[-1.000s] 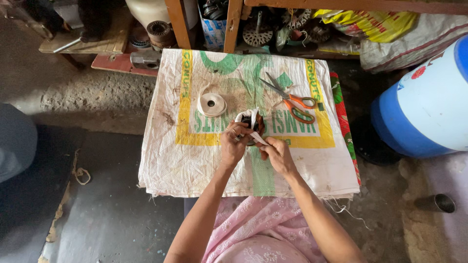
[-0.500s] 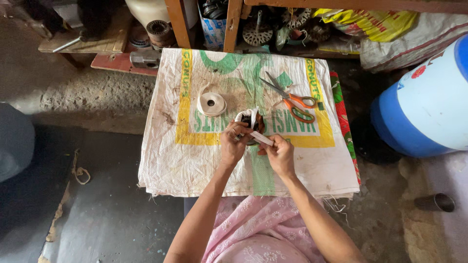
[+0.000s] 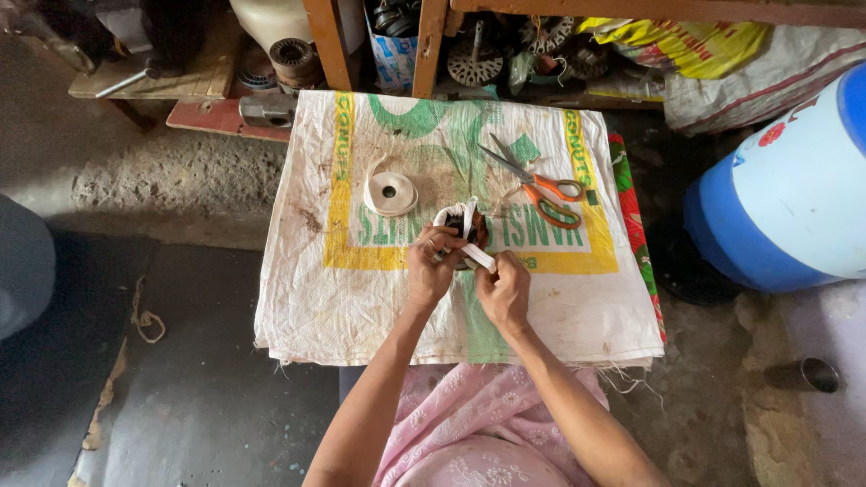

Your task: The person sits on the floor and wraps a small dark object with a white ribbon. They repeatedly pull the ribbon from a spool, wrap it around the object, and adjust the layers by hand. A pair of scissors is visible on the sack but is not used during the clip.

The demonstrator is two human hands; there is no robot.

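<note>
Dark coil [image 3: 469, 236] (white-taped) sits gripped between both hands [image 3: 465, 275].

A woven white sack [image 3: 577, 298] with yellow and green print lay spread as a cover over the work surface; orange-handled scissors [image 3: 541, 188] rested on it toward the far right, blades open; a patterned red cloth [image 3: 637, 236] showed along the sack's right edge; to the right stood a large blue and white drum [image 3: 785, 194]; a small metal cup [image 3: 815, 374] sat on the ground near it; behind, wooden shelf legs [image 3: 327, 41] framed what looked like metal motor parts [image 3: 475, 59], though shadow blurred them; a yellow bag [image 3: 695, 43] lay at the upper right; a frayed cord [image 3: 144, 320] lay on the dark floor at left.
</note>
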